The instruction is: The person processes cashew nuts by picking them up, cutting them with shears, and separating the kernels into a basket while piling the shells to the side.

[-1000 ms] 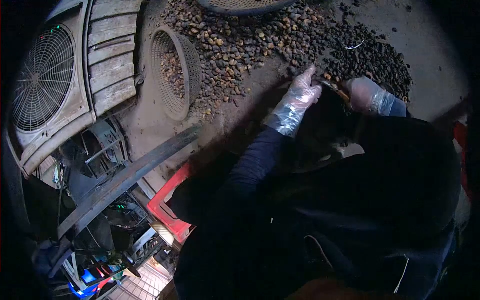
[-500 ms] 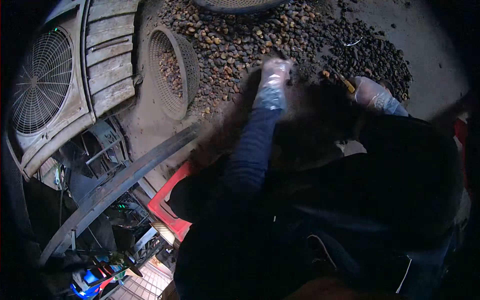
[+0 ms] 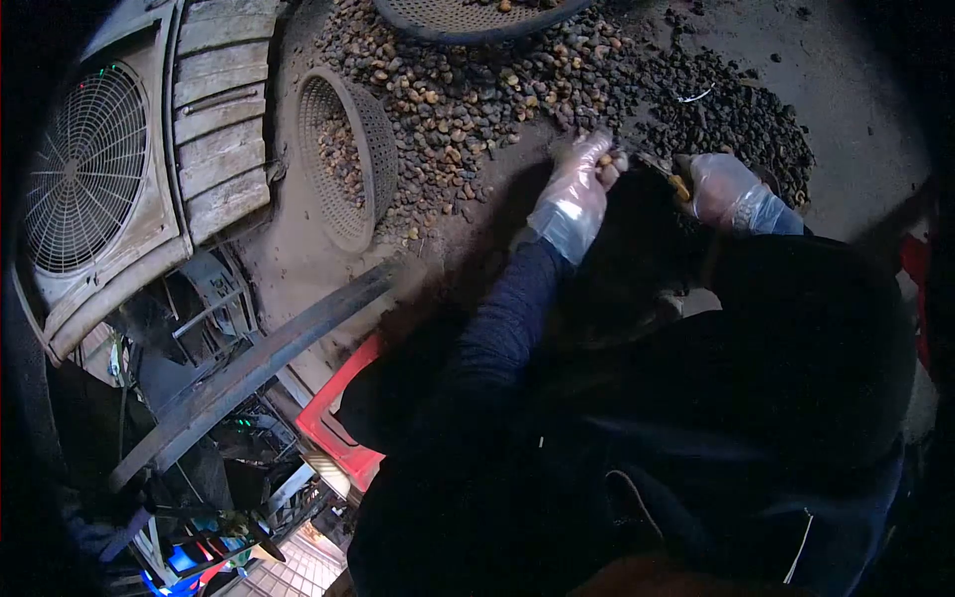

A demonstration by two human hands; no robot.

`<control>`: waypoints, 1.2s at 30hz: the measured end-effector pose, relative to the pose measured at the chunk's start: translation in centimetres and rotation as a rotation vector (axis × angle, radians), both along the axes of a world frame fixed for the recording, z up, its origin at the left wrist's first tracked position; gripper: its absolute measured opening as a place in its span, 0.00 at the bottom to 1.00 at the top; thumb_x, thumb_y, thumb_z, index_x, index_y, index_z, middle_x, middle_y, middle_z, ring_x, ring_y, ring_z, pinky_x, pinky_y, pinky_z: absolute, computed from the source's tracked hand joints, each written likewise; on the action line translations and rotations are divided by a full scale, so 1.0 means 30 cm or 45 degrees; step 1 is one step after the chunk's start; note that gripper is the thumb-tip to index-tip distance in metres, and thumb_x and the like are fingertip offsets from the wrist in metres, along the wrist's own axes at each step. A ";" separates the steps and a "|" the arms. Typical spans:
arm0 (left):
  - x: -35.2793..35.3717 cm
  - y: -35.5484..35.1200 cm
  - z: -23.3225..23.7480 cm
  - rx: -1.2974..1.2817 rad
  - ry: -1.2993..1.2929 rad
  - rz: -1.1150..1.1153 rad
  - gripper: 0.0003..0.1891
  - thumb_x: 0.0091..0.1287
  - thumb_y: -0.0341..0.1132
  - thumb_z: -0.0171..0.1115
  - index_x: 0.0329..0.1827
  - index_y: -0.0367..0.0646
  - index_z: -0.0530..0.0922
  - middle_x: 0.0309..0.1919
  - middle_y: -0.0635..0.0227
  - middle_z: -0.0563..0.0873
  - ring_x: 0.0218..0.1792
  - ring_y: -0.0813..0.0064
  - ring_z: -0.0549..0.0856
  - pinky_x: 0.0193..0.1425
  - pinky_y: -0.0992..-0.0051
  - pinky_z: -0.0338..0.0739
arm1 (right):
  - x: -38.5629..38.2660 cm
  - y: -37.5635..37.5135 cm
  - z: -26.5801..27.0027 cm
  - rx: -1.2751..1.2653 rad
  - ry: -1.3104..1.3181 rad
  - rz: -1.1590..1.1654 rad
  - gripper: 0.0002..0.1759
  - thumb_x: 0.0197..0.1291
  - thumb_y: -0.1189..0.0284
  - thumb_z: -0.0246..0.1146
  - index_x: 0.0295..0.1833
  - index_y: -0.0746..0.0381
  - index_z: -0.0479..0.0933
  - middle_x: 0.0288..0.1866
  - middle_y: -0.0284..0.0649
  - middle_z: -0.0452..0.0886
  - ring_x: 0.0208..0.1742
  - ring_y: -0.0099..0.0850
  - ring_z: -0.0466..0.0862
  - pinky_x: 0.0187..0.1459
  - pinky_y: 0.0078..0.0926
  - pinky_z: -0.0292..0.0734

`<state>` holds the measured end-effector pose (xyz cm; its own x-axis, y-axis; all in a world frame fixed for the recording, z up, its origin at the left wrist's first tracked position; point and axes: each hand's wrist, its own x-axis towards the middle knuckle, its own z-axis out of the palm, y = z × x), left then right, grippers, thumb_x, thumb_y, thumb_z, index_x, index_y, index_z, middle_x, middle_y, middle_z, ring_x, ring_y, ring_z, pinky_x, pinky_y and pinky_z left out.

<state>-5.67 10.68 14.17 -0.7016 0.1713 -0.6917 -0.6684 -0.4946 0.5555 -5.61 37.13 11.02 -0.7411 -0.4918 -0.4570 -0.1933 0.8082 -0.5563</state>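
Note:
My left hand [image 3: 577, 184], in a clear plastic glove, is closed around a few pale brown nut-like pieces [image 3: 609, 169] that show at its fingertips. My right hand [image 3: 723, 189], gloved the same way, grips the yellow handle of a small knife [image 3: 680, 187]. Its blade points left, right by the pieces in my left hand. Beyond both hands spreads a heap of brown nut-like pieces [image 3: 438, 104] on the floor. A pile of darker, blackish bits [image 3: 751, 124] lies just past my right hand.
A tilted plastic basket [image 3: 376, 149] with some pieces inside stands left of the heap. Another round basket [image 3: 477, 22] sits at the far edge. A fan grille [image 3: 85, 169], a metal beam [image 3: 259, 363] and a red plastic stool [image 3: 343, 423] are at the left.
My left hand has moved from the heap rightward to the knife, and pieces now show in its fingers. My right hand has shifted slightly left with the knife.

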 end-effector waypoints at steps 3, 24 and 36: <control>0.018 0.043 -0.059 0.049 -0.145 0.129 0.04 0.83 0.30 0.63 0.53 0.41 0.79 0.43 0.66 0.83 0.38 0.76 0.86 0.33 0.83 0.83 | -0.006 -0.009 0.020 0.013 0.051 0.066 0.25 0.60 0.61 0.75 0.58 0.65 0.82 0.44 0.54 0.90 0.49 0.54 0.90 0.51 0.50 0.87; 0.055 0.055 -0.146 0.236 -0.374 0.357 0.07 0.79 0.29 0.67 0.53 0.40 0.78 0.42 0.63 0.83 0.34 0.73 0.84 0.29 0.85 0.81 | 0.023 0.044 -0.154 -0.067 0.330 0.281 0.35 0.53 0.63 0.79 0.64 0.69 0.80 0.47 0.53 0.89 0.53 0.49 0.90 0.52 0.44 0.87; 0.069 0.099 -0.110 0.273 -0.420 0.395 0.07 0.79 0.28 0.66 0.40 0.43 0.77 0.35 0.71 0.80 0.32 0.80 0.79 0.34 0.86 0.80 | 0.002 -0.001 -0.082 0.155 -0.220 0.083 0.25 0.56 0.67 0.77 0.59 0.60 0.85 0.47 0.50 0.92 0.50 0.50 0.92 0.51 0.47 0.89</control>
